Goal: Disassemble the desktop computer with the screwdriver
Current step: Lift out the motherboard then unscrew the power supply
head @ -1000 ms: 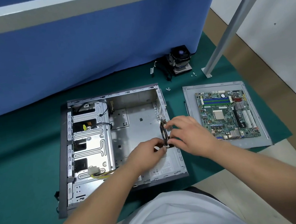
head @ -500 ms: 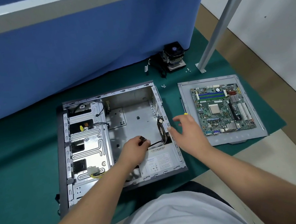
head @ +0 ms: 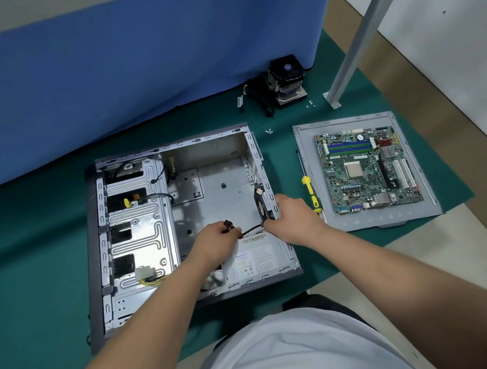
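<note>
Room for moving lies inside the open grey metal computer case (head: 221,187), its floor bare between drive cage and right wall. The left hand (head: 217,243) pinches a thin black fan cable (head: 251,230); the right hand (head: 294,216) grips the case's right edge. The yellow-handled screwdriver (head: 309,189) lies on green mat (head: 31,274), between the case and a green motherboard (head: 367,168).

Both hands reach forward, left hand (head: 217,239) curled (pinching), right hand (head: 294,216) curled, palm down.
</note>
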Motion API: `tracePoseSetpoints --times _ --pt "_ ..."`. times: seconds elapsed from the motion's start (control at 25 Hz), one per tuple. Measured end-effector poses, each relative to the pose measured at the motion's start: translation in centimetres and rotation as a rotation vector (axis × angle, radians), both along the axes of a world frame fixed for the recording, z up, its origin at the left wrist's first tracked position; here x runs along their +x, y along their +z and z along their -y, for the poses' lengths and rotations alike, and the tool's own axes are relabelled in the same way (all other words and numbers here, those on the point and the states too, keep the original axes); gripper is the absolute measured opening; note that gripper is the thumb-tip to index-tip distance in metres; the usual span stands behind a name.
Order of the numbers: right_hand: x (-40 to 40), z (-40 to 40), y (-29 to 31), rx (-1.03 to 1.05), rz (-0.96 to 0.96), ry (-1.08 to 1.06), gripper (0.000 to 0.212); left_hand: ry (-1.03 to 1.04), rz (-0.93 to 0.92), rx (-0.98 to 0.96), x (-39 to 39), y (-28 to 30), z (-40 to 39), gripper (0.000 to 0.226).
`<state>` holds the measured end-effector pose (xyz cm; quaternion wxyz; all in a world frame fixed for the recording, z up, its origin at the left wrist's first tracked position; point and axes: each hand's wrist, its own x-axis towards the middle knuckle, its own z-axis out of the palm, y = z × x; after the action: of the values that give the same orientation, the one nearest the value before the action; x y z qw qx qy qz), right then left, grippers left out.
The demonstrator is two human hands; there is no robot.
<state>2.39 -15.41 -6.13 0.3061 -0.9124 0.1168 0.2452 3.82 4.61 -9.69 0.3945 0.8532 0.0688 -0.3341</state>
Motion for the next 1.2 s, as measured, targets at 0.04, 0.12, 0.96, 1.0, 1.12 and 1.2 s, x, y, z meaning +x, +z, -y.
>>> tracePoseSetpoints --times 0.04,0.12,0.96,1.0,1.12,1.2 --pt "-0.1 -0.5 0.0 0.005 -0.004 0.012 0.025 -0.001 -0.004 0.015 0.0 0.0 -0.4 0.033" --pt "-0.2 -1.6 0.3 0.021 -0.01 0.033 0.024 -0.022 -0.01 0.06 0.2 0.1 -1.3 0.035" --pt "3.4 10.1 -8.8 -0.335 -0.083 0.052 0.039 0.23 0.187 0.083 2.1 0.4 -1.1 0.04" --pt "3.4 10.3 -8.8 -0.3 -0.08 0.029 0.04 0.251 0.205 0.074 2.1 0.6 -0.8 0.039" --pt "3.2 10.6 -7.6 -0.021 -0.004 -0.14 0.033 0.251 0.34 0.025 2.1 1.8 0.0 0.04" --pt "2.6 10.4 -5.6 0.193 0.132 -0.245 0.025 0.16 0.499 -0.003 2.2 2.6 0.4 0.044"
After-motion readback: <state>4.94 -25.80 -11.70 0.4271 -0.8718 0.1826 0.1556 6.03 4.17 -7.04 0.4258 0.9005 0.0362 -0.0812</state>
